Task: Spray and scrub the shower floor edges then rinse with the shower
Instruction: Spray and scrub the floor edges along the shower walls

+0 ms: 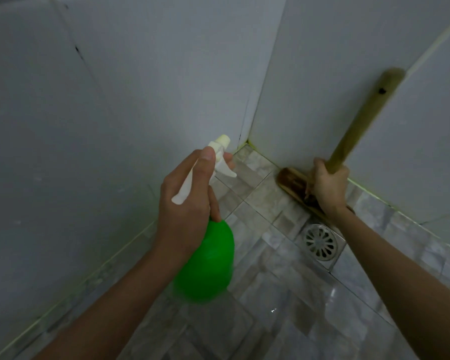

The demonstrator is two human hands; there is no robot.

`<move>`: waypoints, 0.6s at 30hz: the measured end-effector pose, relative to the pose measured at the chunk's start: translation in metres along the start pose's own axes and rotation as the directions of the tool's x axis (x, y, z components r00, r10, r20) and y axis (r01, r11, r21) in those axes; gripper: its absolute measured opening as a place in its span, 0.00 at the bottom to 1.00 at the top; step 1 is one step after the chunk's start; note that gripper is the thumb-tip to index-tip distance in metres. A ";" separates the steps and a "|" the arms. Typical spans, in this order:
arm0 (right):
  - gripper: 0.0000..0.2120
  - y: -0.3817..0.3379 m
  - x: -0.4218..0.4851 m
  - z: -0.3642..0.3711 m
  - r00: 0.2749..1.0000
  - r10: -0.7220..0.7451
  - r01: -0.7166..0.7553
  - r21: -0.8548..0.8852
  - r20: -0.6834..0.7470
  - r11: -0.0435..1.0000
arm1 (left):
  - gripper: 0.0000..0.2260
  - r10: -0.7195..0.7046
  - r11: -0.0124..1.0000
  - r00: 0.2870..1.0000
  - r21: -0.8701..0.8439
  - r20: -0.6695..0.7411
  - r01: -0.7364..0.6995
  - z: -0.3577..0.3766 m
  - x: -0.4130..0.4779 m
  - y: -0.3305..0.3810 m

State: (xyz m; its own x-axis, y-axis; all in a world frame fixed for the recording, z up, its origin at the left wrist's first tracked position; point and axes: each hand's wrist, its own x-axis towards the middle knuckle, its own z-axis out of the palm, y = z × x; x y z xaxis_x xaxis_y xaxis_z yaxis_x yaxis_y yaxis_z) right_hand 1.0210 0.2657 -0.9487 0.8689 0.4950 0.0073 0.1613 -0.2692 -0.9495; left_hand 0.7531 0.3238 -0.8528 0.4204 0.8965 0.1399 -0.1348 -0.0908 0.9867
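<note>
My left hand [186, 201] grips the neck of a green spray bottle [205, 263] with a white trigger head [220, 157], its nozzle aimed toward the far corner of the shower floor. My right hand [327, 187] is closed around the lower part of a wooden brush handle [361, 118] that leans up along the right wall. The brown brush head [294, 184] lies against the floor edge under the right wall, partly hidden by my right hand.
A round metal floor drain [320, 241] sits just in front of the brush. Grey tiled floor [257, 307] fills the lower middle. White walls [115, 100] meet at the corner [247, 142], with yellowish grout along the edges.
</note>
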 end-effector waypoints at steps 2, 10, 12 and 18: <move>0.16 0.005 -0.002 -0.007 0.998 0.015 -0.014 0.032 -0.054 0.999 | 0.16 0.000 1.000 1.000 -0.005 -0.007 0.000 0.000 0.001 0.000; 0.13 -0.017 0.014 0.044 0.999 0.039 -0.039 0.012 0.011 0.999 | 0.16 -0.033 0.999 0.999 -0.010 0.005 0.033 0.002 0.002 -0.009; 0.13 -0.011 0.005 0.020 0.999 0.028 -0.029 -0.018 -0.028 0.999 | 0.16 -0.028 0.999 1.000 -0.018 0.002 0.028 -0.002 0.001 -0.007; 0.14 -0.006 0.001 0.020 0.996 0.013 -0.008 0.053 -0.089 0.999 | 0.16 -0.047 0.999 0.999 0.004 -0.007 0.047 -0.014 -0.011 -0.003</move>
State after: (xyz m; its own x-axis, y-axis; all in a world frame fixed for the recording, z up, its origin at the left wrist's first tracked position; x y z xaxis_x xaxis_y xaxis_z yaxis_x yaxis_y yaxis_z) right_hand 1.0112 0.2839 -0.9492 0.9092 0.4157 0.0232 0.1294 -0.2291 -0.9648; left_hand 0.7366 0.3205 -0.8582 0.4195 0.9030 0.0931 -0.1113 -0.0506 0.9925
